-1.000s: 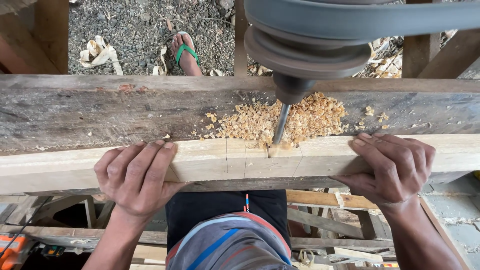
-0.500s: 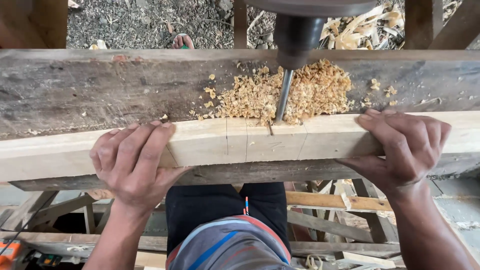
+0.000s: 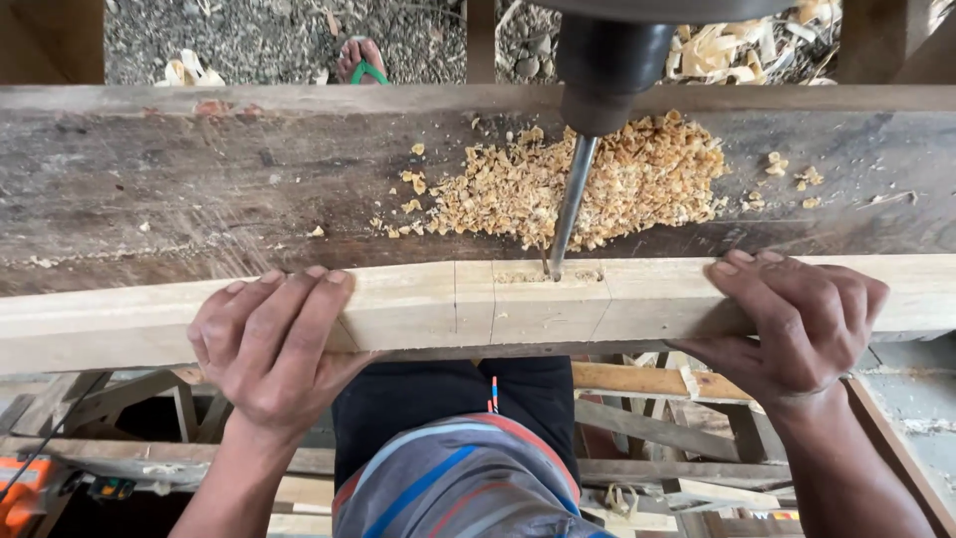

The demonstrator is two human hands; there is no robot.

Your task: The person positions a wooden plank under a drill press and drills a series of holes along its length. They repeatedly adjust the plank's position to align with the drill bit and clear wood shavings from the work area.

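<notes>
Weathered grey wood is forming the surface (image 3: 199,189) across the middle of the frame, with gravel (image 3: 259,40) showing along the top edge. A pale wooden beam (image 3: 418,309) is lying along its near edge. The left hand (image 3: 274,349) is gripping the beam at lower left, fingers (image 3: 299,299) curled over its top. The right hand (image 3: 797,324) is clasping it at lower right. A drill bit (image 3: 570,204) is touching the beam between them, beside a heap of wood shavings (image 3: 597,184).
</notes>
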